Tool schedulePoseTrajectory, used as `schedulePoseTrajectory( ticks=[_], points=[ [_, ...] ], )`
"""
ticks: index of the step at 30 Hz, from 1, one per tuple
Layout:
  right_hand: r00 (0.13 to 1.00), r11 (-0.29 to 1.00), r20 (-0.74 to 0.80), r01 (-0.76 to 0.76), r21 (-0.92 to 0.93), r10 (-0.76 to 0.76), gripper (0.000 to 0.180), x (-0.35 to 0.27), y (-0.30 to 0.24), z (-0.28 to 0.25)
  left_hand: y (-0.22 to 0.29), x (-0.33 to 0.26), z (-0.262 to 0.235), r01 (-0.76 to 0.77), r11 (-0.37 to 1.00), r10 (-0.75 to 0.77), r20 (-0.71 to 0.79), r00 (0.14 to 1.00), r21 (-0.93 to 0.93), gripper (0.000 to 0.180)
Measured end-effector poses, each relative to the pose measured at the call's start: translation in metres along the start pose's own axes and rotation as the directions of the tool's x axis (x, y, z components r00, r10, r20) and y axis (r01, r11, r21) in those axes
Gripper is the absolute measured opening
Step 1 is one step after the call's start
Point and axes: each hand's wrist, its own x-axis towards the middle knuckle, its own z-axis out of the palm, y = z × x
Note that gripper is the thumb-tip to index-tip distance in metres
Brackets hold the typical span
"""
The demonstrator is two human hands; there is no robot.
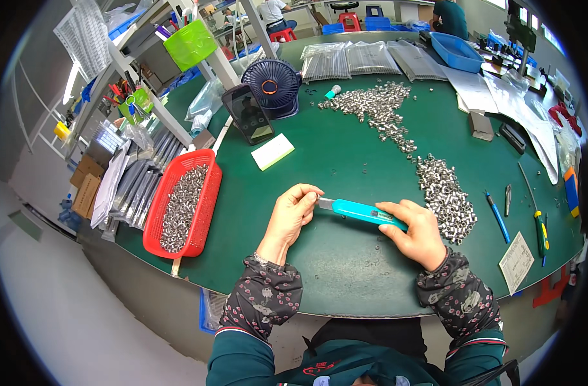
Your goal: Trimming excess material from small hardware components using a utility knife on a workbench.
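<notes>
Around cutter (358, 211), right hand (422, 237) (palm-down)

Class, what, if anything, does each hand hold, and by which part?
Right hand: the turquoise cutter, by the rear of its handle. Left hand: fingertips closed by the blade's tip; any hold there cannot be told.

Bright, fairly even indoor light. Glowing tube (70, 83) at far left; white-hot patches (550, 40) upper right (windows or lamps, can't tell). Pale sheen on near part of counter (355, 276), glare on pale sheets (525, 119) at right. Shadows faint, soft. Strong fisheye: counter edge bowed, corners black, bluish fringe. Middle crisp; far background softer.
</notes>
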Motion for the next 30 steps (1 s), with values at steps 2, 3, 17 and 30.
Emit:
schedulePoseTrajectory(
  ticks=[2, 3, 17, 30],
  points=[
    [0.996, 0.992, -0.047, 0.067, -0.106, -0.072, 0.033, 0.000, -0.005, -0.002, 0.000, -0.001, 0.000, 0.019, 0.999, -0.019, -0.004, 1.000, 0.032, 0.015],
    [0.984, 0.968, -0.070, 0.146, -0.203, -0.163, 0.034, 0.000, -0.009, -0.001, 0.000, -0.001, 0.001, 0.039, 0.999, -0.039, -0.029, 0.999, -0.017, 0.015],
    [0.994, 0.994, -0.040, 0.100, -0.034, -0.101, 0.032, 0.000, -0.002, 0.001, -0.002, 0.001, 0.000, 0.112, 0.976, -0.126, -0.065, 0.990, -0.185, 0.024],
    [0.928, 0.988, -0.342, 0.151, -0.011, -0.146, 0.036, 0.003, -0.002, -0.005, -0.001, -0.003, -0.001, 0.162, 0.981, -0.168, -0.055, 0.984, -0.105, 0.030]
  ],
)
